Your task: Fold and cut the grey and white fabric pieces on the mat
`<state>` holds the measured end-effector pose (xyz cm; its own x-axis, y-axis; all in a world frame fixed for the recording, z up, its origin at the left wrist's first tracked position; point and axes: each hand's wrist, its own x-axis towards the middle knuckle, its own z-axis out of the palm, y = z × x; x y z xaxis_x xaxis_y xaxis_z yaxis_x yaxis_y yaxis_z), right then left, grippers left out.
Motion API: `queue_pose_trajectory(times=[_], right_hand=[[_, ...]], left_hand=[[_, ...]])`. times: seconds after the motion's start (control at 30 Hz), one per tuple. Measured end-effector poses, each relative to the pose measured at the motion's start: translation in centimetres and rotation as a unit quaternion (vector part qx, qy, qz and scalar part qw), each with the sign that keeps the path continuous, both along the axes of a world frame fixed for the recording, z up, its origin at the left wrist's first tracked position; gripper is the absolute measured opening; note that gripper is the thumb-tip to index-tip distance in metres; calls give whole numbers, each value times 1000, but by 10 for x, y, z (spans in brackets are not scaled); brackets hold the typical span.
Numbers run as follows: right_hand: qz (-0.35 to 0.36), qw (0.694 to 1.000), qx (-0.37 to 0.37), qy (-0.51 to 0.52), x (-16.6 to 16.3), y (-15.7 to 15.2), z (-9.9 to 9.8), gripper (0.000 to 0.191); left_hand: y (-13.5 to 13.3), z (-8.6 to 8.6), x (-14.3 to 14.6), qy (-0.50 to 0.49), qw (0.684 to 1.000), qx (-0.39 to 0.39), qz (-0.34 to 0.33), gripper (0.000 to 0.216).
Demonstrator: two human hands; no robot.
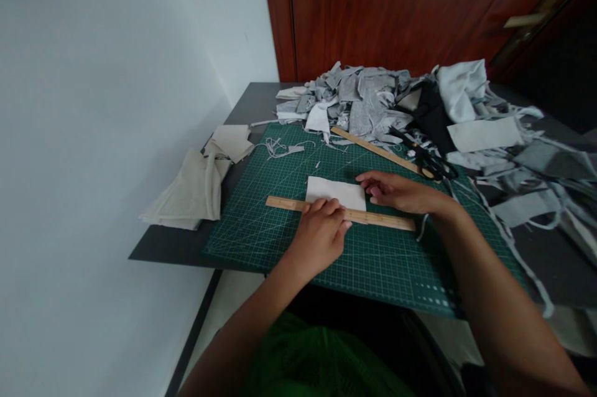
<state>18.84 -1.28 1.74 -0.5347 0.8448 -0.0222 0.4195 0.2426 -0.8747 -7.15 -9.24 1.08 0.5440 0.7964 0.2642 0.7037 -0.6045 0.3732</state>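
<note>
A small white cloth piece (336, 190) lies flat on the green cutting mat (377, 266). Across its near edge runs a wooden ruler (382, 219). My left hand (323, 232) is closed over the ruler's middle, fingers curled on its far edge and thumb at the near side. At the cloth's right end, my right hand (394, 191) hovers close with its fingers bent but apart, and I see nothing in it. Whether its fingertips touch the cloth is unclear. A strand of white cord (423, 227) hangs beneath the right wrist.
Black scissors (431, 163) lie at the mat's far right, by a second wooden ruler (373, 148). Grey and white fabric scraps (368, 98) heap along the back and right. Folded cream cloth (189, 191) sits on the left table edge, against a white wall (116, 104).
</note>
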Motion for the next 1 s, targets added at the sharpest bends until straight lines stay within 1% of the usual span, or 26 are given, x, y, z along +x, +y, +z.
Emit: queue_pose_trajectory(times=[0.13, 0.17, 0.27, 0.33, 0.43, 0.5, 0.6, 0.7, 0.77, 0.8, 0.87, 0.93, 1.0], right_hand=[[-30, 998, -31, 34, -3, 3, -3, 36], [-40, 997, -39, 49, -4, 4, -4, 35], [-61, 993, -52, 87, -6, 6, -9, 36], [-71, 991, -53, 100, -7, 7, -12, 36], [-102, 987, -53, 116, -10, 9, -15, 32], [-121, 984, -51, 123, -11, 11, -17, 25], [-130, 984, -27, 118, -14, 13, -16, 22], [-123, 987, 52, 93, -21, 8, -11, 25], [-117, 985, 90, 93, -30, -3, -6, 27], [-122, 982, 91, 108, -36, -10, -5, 28], [-160, 972, 79, 155, -49, -28, -4, 26], [-187, 965, 96, 159, -60, -49, -5, 19], [-195, 958, 160, 139, -64, -68, -8, 16]], left_hand=[[18, -7, -12, -119, 990, -59, -44, 26], [21, -9, -14, -141, 986, -74, -47, 25], [26, -13, -19, -188, 975, -112, -26, 25], [27, -13, -21, -198, 973, -116, -36, 29], [28, -12, -19, -183, 976, -96, -75, 39], [27, -11, -16, -160, 981, -77, -77, 42], [22, -6, -11, -112, 991, -42, -52, 31], [15, -2, -5, -63, 998, -6, -17, 21], [12, -2, -3, -36, 999, 16, -1, 21], [12, -2, -2, -25, 999, 25, 3, 21], [11, -3, -1, -9, 999, 36, 3, 21], [10, -5, -1, -2, 999, 41, 2, 21], [9, -5, -2, 2, 999, 46, 5, 22]])
